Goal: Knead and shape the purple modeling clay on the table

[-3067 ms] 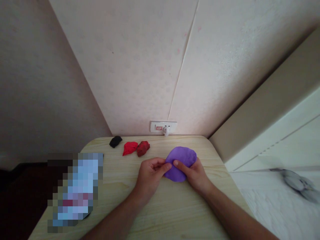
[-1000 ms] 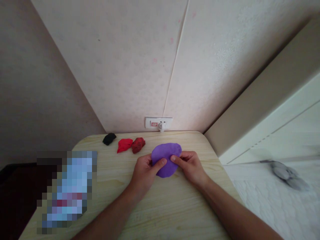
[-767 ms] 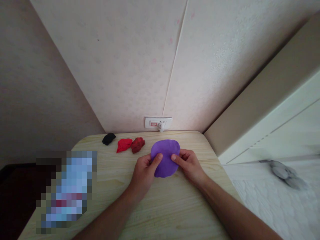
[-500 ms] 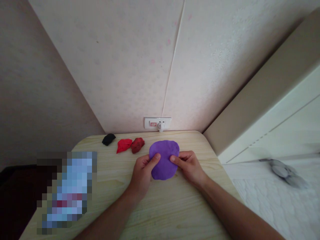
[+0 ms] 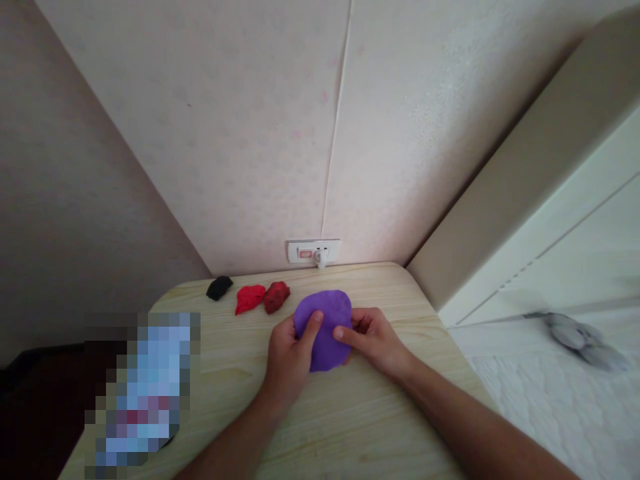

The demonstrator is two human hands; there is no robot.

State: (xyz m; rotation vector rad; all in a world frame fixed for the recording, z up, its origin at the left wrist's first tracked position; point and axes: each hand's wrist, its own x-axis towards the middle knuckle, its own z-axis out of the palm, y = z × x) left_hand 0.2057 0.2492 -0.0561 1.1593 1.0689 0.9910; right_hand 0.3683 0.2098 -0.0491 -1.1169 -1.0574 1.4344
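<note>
A flattened purple sheet of modelling clay (image 5: 327,340), roughly oval, is held up over the table between both hands. My left hand (image 5: 291,350) grips its left side, thumb on the near face and the other fingers behind it. On the right edge, my right hand (image 5: 373,339) pinches the clay the same way, with its fingertips partly hidden. Behind and to the left lie a bright red lump (image 5: 249,299), a dark red lump (image 5: 277,297) touching or almost touching it, and a black lump (image 5: 219,288).
The light wooden table (image 5: 240,413) stands against a papered wall. A blurred-out bluish item (image 5: 150,380) lies on its left side. A socket plate (image 5: 313,251) with a white plug sits just above the back edge. At right, a grey object (image 5: 575,333) rests on white quilted fabric.
The purple clay has shifted slightly down and left in view and looks narrower. My left thumb reaches further over it. The view itself has tilted a little.
</note>
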